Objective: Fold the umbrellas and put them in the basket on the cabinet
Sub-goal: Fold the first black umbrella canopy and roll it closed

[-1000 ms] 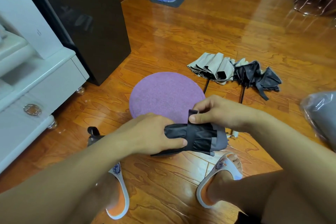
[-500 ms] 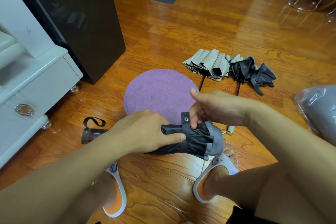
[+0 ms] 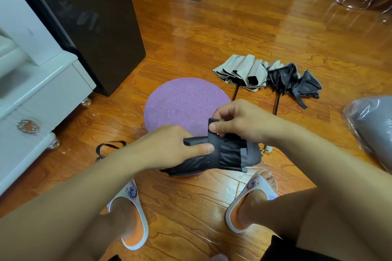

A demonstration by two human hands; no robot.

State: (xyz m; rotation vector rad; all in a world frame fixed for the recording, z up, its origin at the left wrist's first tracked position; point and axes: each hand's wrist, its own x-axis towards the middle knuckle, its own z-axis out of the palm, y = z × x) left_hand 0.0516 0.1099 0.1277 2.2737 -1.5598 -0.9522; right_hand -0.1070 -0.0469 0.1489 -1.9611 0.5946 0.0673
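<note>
Left hand (image 3: 169,147): fingers curled round the folded black umbrella (image 3: 222,154), thumb laid along its top. Right hand (image 3: 239,121): thumb and fingers pinch the closure strap (image 3: 213,128) upright above the bundle. The umbrella is held level over the 6 o'clock edge of the purple round mat (image 3: 186,101). At 2 o'clock from the mat, a beige umbrella (image 3: 241,72) and a second black umbrella (image 3: 294,80) lie side by side, touching, on the wooden floor (image 3: 233,27)

Strap (image 3: 212,128) now back over folded umbrella (image 3: 224,154), pinched by right hand (image 3: 239,121).
</note>
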